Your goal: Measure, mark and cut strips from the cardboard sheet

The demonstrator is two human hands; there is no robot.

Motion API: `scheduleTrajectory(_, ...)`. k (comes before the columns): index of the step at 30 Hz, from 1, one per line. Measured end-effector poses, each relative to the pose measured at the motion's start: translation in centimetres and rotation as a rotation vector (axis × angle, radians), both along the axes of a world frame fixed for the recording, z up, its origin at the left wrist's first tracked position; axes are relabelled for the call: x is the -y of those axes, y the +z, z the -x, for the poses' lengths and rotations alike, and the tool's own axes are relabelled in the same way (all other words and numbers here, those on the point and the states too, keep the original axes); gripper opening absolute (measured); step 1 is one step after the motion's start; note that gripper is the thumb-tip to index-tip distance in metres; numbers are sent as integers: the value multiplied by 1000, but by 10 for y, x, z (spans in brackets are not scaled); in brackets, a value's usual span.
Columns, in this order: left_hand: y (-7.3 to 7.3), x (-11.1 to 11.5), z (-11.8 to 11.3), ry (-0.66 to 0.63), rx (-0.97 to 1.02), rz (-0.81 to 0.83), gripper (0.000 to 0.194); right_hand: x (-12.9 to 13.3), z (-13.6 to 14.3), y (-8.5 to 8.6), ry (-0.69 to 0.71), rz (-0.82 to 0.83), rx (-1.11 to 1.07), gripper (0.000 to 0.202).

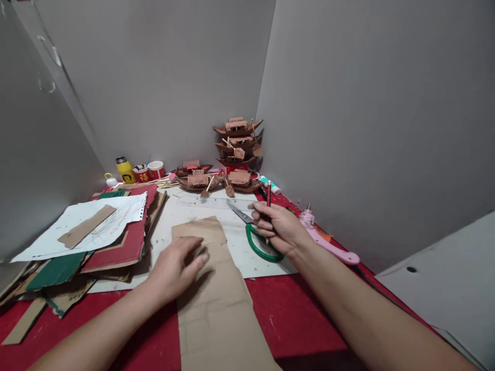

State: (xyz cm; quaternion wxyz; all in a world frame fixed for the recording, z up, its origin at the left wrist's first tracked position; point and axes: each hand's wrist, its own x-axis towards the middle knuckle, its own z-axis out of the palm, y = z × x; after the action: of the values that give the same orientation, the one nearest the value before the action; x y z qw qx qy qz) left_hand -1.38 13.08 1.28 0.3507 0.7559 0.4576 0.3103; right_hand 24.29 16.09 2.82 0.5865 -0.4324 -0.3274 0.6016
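Observation:
A long brown sheet of cardboard with faint drawn lines stretches from the bottom edge onto a white board. Over its left part is my left hand, fingers slightly bent and thumb apart, holding nothing; whether it touches the sheet I cannot tell. My right hand is closed around a red and black pencil, which stands nearly upright. Just beneath and left of that hand lie scissors with green handles, blades pointing up-left. A clear ruler lies behind the cardboard.
Left, stacked cardboard bears a white paper and a brown strip. Model boats stand at the back, near paper cups and a yellow bottle. A pink glue gun lies right. Grey walls enclose the red table.

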Motion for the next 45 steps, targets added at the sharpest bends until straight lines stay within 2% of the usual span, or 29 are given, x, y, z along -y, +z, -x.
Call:
scheduleTrajectory(2, -3, 8, -4, -125, -371, -175, 61, -1, -2, 0, -44, -1, -28, 10)
scheduleTrajectory(3, -5, 11, -5, -174, -497, -195, 68, -1, -2, 0, -56, 2, -38, 9)
scheduleTrajectory(5, -8, 14, -7, -241, -660, -186, 75, -1, 0, 0, -57, 17, -49, 8)
scheduleTrajectory(7, -9, 12, -6, -294, -734, -184, 75, 0, 4, 0, -39, 39, -49, 8)
scheduleTrajectory(12, -8, 4, -1, -392, -741, -216, 74, 0, 10, -3, 44, 87, 8, 3)
scheduleTrajectory(19, -11, 3, -1, -396, -728, -236, 73, 3, 19, -9, 148, 98, 216, 12)
scheduleTrajectory(24, -12, 8, 0, -365, -727, -318, 63, 0, 18, -15, 118, 27, 401, 23)
scheduleTrajectory(26, -11, 7, 0, -340, -747, -377, 67, -2, 15, -17, 98, -6, 476, 24)
scheduleTrajectory(29, -8, 1, -2, -289, -774, -436, 85, -5, 9, -17, 82, -46, 580, 22)
scheduleTrajectory(32, -7, -5, -4, -273, -790, -355, 98, -6, 6, -16, 95, -89, 782, 22)
scheduleTrajectory(37, -13, -6, 0, -280, -776, -274, 95, -7, 2, -18, 146, -142, 1070, 26)
scheduleTrajectory(45, -19, -6, 6, -295, -705, -289, 96, -10, -5, -20, 83, -158, 1163, 30)
